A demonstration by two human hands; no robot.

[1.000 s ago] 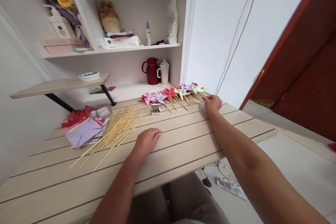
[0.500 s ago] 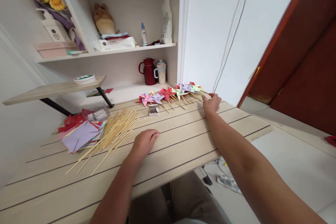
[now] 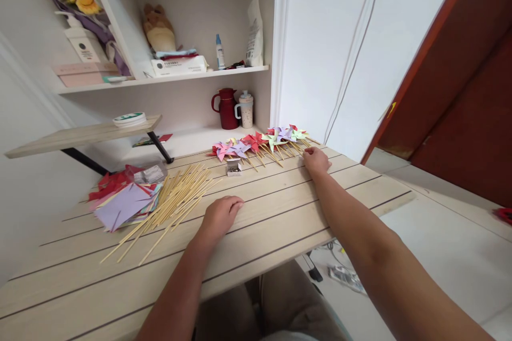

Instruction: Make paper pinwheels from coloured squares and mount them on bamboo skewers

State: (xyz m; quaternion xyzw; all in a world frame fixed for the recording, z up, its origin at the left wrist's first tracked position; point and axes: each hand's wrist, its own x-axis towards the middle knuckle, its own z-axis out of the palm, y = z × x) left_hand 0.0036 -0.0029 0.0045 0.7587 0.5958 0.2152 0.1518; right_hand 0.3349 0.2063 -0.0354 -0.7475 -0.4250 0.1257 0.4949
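We'd flag a sideways nudge from the right hand (image 3: 317, 161) — it could snag the thin wooden sticks (image 3: 273, 156) of the multicoloured paper pinwheels (image 3: 254, 142), lined up at the pale planked desk's (image 3: 280, 213) back, just beside it. Small open white cardboard box (image 3: 234, 173) holds dark metallic bits (image 3: 233, 169); we can't tell whether either grip is closed on anything.

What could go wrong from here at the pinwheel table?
The right hand is close beside the overlapping pinwheels; a nudge might shift the row or bend blades.
The small box stands open in front of them; a knock could spill its contents.
Loose sticks lie fanned out near the left hand, which might scatter them in a sweep.
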